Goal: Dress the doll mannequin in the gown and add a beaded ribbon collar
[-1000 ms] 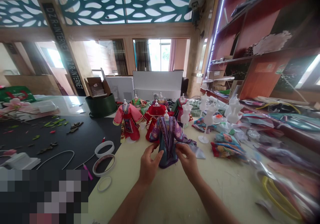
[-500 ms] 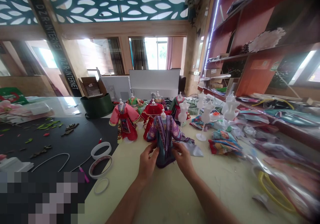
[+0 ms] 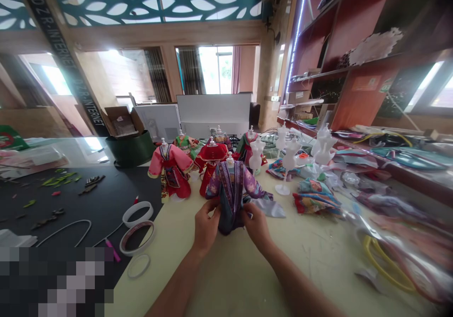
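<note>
The purple doll robe [image 3: 229, 189] stands between the hands, the left hand [image 3: 206, 227] and right hand [image 3: 256, 227] both gripping its lower sides above the worktop [image 3: 226, 284]; squeezing too hard could crease the cloth or tip it.

Dark vertical banner [image 3: 60, 48] at left of view: pale capitals "DZR-INTERNET", running lengthwise, repeated twice. Orange shelf panel [image 3: 364, 95] carries small sign and green-and-white label [image 3: 387, 95]; print on both too small to read.
</note>
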Available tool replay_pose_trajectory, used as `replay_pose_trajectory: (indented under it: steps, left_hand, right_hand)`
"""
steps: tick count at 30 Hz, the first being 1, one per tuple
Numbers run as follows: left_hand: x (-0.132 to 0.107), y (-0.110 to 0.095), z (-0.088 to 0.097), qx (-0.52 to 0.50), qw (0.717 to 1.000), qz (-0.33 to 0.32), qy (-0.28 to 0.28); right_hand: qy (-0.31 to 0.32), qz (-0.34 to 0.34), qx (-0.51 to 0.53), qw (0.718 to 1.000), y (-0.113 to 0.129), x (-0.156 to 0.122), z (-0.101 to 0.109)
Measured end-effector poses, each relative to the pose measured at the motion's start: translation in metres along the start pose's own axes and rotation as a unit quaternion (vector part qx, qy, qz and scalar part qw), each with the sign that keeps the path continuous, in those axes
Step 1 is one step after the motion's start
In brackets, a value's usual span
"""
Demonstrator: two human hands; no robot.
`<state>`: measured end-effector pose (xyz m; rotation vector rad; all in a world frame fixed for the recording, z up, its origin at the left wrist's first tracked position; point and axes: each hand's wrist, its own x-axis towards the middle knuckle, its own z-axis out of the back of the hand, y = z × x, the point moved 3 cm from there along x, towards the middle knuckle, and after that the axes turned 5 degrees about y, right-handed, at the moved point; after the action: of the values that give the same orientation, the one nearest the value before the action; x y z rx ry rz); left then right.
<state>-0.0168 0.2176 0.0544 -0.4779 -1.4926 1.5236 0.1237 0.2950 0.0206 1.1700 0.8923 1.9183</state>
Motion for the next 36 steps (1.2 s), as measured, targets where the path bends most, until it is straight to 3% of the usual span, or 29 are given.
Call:
replay_pose_trajectory:
  steps: [15,21,26,31,33,36]
  left_hand:
    - [-0.006,0.011,0.0,0.006,0.999,0.011,0.041]
    - [-0.008,0.015,0.008,0.049,0.996,0.066,0.02]
    - [-0.014,0.002,0.013,0.044,0.992,0.113,-0.04]
    - [-0.022,-0.019,0.022,0.04,0.972,0.121,-0.196]
    - [-0.025,-0.019,0.025,0.047,0.965,0.1,-0.237]
    - [-0.029,-0.015,0.025,0.062,0.969,0.019,-0.239]
  right_hand:
    - [0.009,-0.017,0.033,0.999,-0.001,-0.005,0.001]
    - [-0.013,-0.003,0.039,0.999,0.002,-0.006,0.004]
    - [-0.066,-0.011,0.073,0.995,-0.001,-0.004,0.01]
    - [-0.143,-0.034,0.134,0.98,-0.004,0.004,0.026]
    - [-0.173,-0.037,0.173,0.969,-0.002,0.01,0.039]
    - [-0.218,-0.036,0.242,0.945,0.008,0.019,0.065]
